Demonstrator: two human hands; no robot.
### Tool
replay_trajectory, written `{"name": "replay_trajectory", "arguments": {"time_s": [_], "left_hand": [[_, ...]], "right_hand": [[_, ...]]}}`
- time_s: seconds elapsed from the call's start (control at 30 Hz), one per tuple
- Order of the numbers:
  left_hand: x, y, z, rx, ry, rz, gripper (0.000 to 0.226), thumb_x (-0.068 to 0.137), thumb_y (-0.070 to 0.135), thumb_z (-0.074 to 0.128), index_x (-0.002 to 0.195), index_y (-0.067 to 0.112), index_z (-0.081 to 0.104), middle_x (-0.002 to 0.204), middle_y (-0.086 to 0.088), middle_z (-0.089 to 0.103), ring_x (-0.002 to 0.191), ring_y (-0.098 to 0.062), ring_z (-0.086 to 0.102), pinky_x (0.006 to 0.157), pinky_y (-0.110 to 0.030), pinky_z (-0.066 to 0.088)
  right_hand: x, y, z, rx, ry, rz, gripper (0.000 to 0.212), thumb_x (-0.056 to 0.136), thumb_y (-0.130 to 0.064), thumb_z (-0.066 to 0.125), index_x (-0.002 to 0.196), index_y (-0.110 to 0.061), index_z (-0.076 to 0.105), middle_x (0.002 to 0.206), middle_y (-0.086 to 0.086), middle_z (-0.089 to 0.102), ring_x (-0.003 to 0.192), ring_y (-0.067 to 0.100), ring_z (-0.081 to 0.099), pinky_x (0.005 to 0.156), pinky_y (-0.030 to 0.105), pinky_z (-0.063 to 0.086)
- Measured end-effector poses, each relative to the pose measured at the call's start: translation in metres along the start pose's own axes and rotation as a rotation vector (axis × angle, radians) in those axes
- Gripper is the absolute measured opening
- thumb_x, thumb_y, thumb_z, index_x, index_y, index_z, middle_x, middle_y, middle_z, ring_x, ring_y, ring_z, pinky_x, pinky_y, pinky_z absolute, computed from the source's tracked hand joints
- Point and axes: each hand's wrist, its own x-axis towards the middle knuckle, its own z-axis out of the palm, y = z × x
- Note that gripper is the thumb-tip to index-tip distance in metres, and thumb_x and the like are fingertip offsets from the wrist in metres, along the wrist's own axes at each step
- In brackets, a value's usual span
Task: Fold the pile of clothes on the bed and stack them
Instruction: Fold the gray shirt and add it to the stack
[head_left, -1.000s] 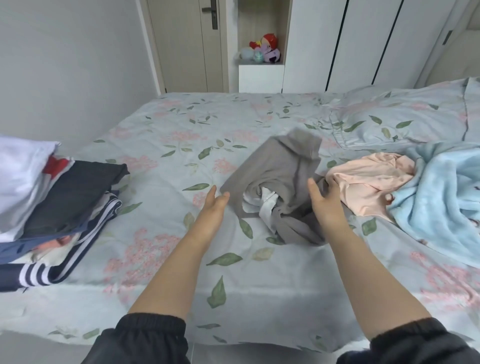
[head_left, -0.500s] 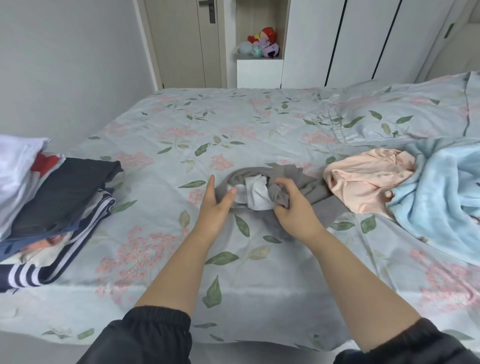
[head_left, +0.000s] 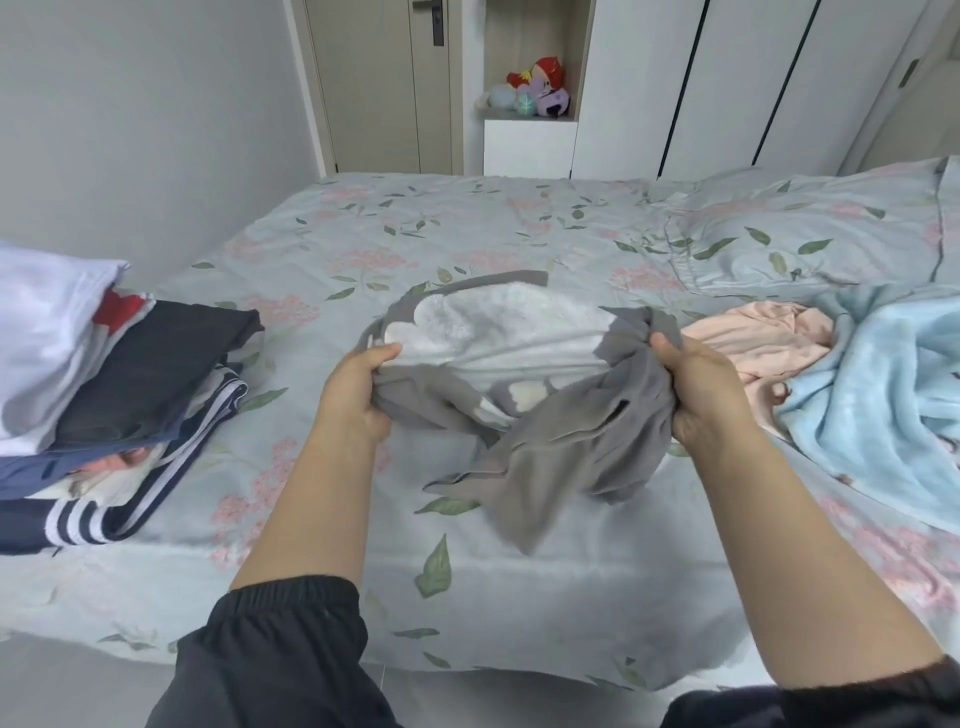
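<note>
While left hand (head_left: 353, 395) and right hand (head_left: 706, 400) grip a grey garment (head_left: 571, 441) (white-lined, perhaps), floral bedsheet (head_left: 467, 234) beneath, white wardrobe (head_left: 649, 88) behind.

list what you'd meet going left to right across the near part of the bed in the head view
stack of folded clothes → left hand → grey garment with white fleecy lining → right hand → crumpled pink garment → fluffy light blue blanket
</note>
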Motion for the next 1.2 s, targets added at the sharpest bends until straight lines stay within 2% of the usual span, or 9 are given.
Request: {"name": "replay_trajectory", "arguments": {"time_s": [0.1,0.2,0.47,0.6,0.67,0.77,0.9,1.1,1.2], "left_hand": [[0.013,-0.011,-0.012,0.204,0.374,0.099,0.075,0.09,0.01,0.06,0.152,0.018,0.019,0.141,-0.005,0.044,0.12,-0.025,0.049,0.093,-0.035,0.043],[0.016,-0.02,-0.009,0.663,0.302,0.278,0.075,0.088,0.018,0.063,0.151,0.018,0.022,0.149,-0.007,0.036,0.129,-0.022,0.043,0.1,-0.029,0.036],[-0.001,-0.058,0.003,1.582,-0.408,0.386,0.05,0.082,0.052,0.065,0.13,0.044,0.051,0.159,0.012,0.014,0.147,-0.013,-0.007,0.118,-0.048,0.0],[-0.005,-0.063,0.01,1.457,-0.55,0.444,0.017,0.073,0.033,0.081,0.084,0.03,0.068,0.147,0.007,0.041,0.143,-0.01,0.019,0.117,-0.041,0.013],[-0.002,-0.064,0.011,1.457,-0.457,0.555,0.009,0.076,0.016,0.078,0.075,0.012,0.069,0.121,-0.003,0.065,0.126,-0.018,0.047,0.106,-0.035,0.032],[-0.002,-0.053,0.012,1.2,-0.061,0.675,0.008,0.086,0.011,0.064,0.082,0.009,0.07,0.088,-0.007,0.07,0.085,-0.019,0.059,0.08,-0.027,0.043],[0.005,-0.028,-0.001,0.835,0.437,0.685,0.016,0.095,0.01,0.052,0.095,0.004,0.067,0.091,-0.01,0.066,0.092,-0.027,0.06,0.068,-0.019,0.034],[0.001,-0.032,0.004,1.097,0.293,0.807,0.05,0.084,-0.01,0.039,0.126,0.006,0.059,0.128,-0.013,0.058,0.124,-0.028,0.046,0.107,-0.034,0.037],[-0.005,-0.037,0.011,1.27,0.044,1.003,0.053,0.079,-0.01,0.047,0.127,0.009,0.06,0.136,-0.011,0.052,0.134,-0.028,0.035,0.114,-0.035,0.025]], "right_hand": [[0.013,0.024,-0.016,-0.224,0.316,-0.001,0.051,0.095,-0.016,0.054,0.142,-0.005,0.037,0.118,0.007,0.055,0.105,0.02,0.055,0.085,0.026,0.049],[0.017,0.035,-0.015,-0.67,0.291,-0.188,0.059,0.095,-0.028,0.052,0.144,-0.003,0.03,0.131,0.013,0.047,0.12,0.026,0.047,0.102,0.033,0.038],[-0.002,0.047,-0.006,-1.682,-0.632,-0.189,0.072,0.073,-0.037,0.078,0.136,-0.023,0.047,0.144,0.009,0.038,0.135,0.029,0.031,0.111,0.04,0.026],[0.003,0.048,-0.015,-1.45,-0.496,-0.366,0.015,0.086,-0.021,0.067,0.084,-0.006,0.068,0.081,0.002,0.065,0.08,0.009,0.06,0.074,0.034,0.043],[0.006,0.041,-0.021,-1.256,-0.368,-0.363,0.031,0.091,-0.013,0.059,0.061,-0.009,0.055,0.056,-0.004,0.048,0.053,0.001,0.044,0.061,0.029,0.031],[0.018,0.026,-0.039,-0.901,0.136,-0.372,0.027,0.094,-0.008,0.051,0.073,0.006,0.059,0.069,0.008,0.05,0.069,0.014,0.044,0.063,0.031,0.031],[0.033,0.01,-0.074,-0.728,0.618,-0.211,0.028,0.095,-0.009,0.045,0.104,0.012,0.062,0.098,0.027,0.06,0.096,0.03,0.056,0.078,0.031,0.034],[0.023,0.014,-0.047,-0.791,0.461,-0.431,0.056,0.088,0.001,0.046,0.141,0.0,0.031,0.144,0.013,0.036,0.136,0.021,0.031,0.109,0.021,0.019],[0.005,0.017,-0.018,-0.974,-0.187,-0.503,0.057,0.086,-0.02,0.066,0.138,-0.014,0.044,0.137,-0.002,0.046,0.128,0.005,0.039,0.103,0.008,0.027]]}}
